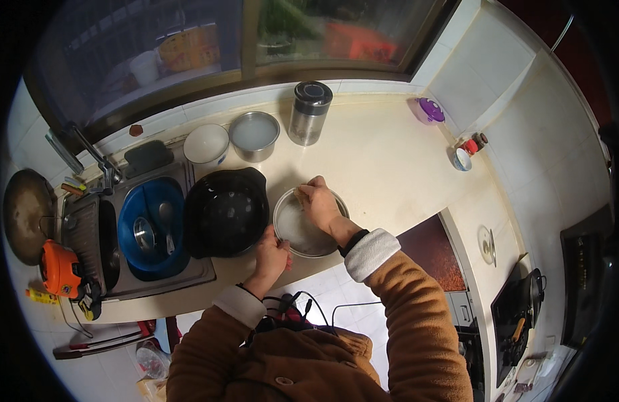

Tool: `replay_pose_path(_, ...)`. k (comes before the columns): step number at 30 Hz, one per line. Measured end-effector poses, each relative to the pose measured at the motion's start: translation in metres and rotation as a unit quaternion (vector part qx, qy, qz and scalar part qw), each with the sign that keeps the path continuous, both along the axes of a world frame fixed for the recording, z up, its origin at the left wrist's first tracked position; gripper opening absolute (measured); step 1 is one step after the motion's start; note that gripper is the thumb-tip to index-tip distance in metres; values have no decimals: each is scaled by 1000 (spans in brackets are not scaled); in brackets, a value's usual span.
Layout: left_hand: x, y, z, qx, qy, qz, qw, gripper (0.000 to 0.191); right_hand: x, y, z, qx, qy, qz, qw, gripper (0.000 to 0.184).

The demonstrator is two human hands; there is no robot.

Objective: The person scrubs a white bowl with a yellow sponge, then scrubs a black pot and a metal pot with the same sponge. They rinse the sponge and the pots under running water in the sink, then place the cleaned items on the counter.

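Note:
A round metal pot (303,235) stands on the counter in front of me, near its front edge. My left hand (270,260) grips the near left side of its rim. My right hand (321,205) is over the far side of the pot, pinching a small tan piece, perhaps a scrubbing pad (301,195), against the inner wall near the rim. The fingers hide most of that piece. A black two-handled pot (228,213) sits just left of the metal pot, close to my left hand.
Behind stand a white bowl (206,144), a steel bowl of cloudy liquid (254,134) and a steel canister (310,118). Left, the sink (201,274) holds a blue basin (133,251) with utensils under the faucet (106,168). A purple lidded pot (430,111) is far right.

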State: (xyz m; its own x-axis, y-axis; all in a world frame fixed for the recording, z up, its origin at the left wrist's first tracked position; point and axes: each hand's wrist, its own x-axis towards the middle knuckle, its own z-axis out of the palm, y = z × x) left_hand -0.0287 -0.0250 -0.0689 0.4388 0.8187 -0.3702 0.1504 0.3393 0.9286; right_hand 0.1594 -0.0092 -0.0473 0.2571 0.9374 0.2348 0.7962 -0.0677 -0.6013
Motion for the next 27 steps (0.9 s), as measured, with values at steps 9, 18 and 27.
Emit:
replay_pose_path(9,1,12,-4,52,57,-45,996,46,-28,-6,1,34,57,211,975,27)
replay_pose_path(18,-1,5,-13,59,84,-78,992,55,-7,-39,19,-149,-12,187,971,15)
replay_pose_path(27,-117,18,17,-23,-48,-94,994,35,11,-35,35,-141,10,110,984,15)
